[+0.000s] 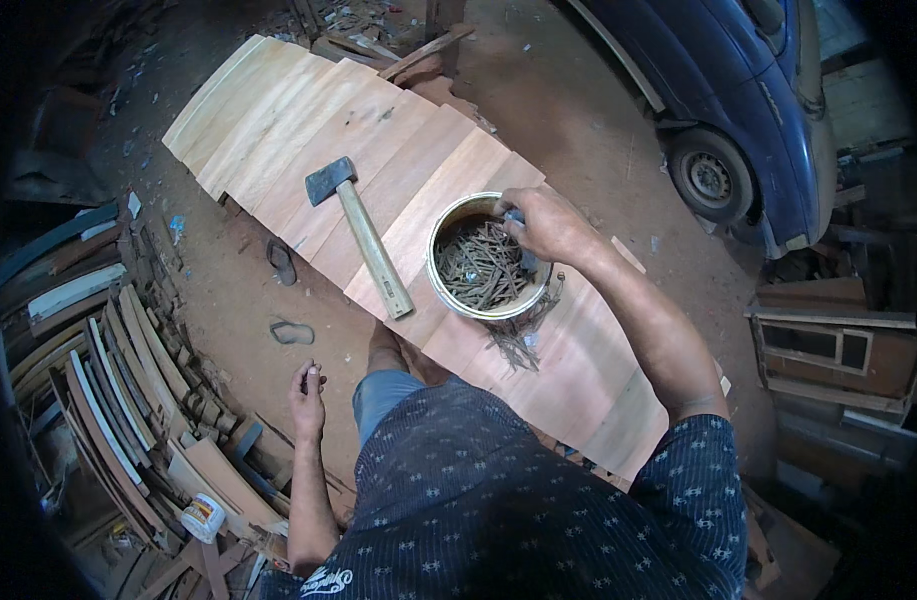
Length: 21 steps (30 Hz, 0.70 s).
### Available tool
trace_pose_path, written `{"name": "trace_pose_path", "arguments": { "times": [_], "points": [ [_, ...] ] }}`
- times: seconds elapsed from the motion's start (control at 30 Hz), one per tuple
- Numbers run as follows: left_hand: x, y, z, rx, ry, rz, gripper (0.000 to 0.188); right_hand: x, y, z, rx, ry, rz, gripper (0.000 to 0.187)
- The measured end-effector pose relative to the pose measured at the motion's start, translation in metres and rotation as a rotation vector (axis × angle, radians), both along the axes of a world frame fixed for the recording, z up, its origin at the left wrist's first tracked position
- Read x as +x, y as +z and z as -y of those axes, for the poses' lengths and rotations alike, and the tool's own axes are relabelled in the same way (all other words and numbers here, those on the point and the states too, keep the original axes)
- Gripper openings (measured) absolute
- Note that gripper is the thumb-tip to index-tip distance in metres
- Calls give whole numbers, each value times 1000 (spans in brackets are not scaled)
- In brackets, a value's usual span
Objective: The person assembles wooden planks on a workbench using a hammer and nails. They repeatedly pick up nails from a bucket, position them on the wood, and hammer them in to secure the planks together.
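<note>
A round bucket with a pale rim stands on the joined wooden boards, and many nails fill its bottom. My right hand reaches over the bucket's right rim, its fingers closed round a bluish-grey object whose kind I cannot make out. To the bucket's left lies a hammer with a dark metal head and a pale wooden handle, touched by neither hand. Down at my left side hangs my left hand, apart from the boards. Its fingers are curled together; anything in them is too small to name.
More loose nails lie just below the bucket. Stacked curved wood strips and a white tub are at the left. Sandals lie on the dirt floor. A blue car stands at the upper right, wooden frames below it.
</note>
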State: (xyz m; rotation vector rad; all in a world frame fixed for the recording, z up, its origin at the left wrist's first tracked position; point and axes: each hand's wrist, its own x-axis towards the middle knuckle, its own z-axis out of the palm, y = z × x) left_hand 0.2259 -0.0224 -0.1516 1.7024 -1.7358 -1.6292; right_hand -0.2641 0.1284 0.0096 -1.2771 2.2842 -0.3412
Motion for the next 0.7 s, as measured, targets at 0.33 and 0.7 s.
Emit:
{"name": "trace_pose_path", "arguments": {
  "times": [0.33, 0.7],
  "points": [
    [-13, -7, 2, -3, -89, 0, 42, 54, -59, 34, 23, 582, -174, 18],
    [2, -12, -13, 22, -11, -1, 42, 37, -88, 61, 264, 697, -102, 20]
  ]
}}
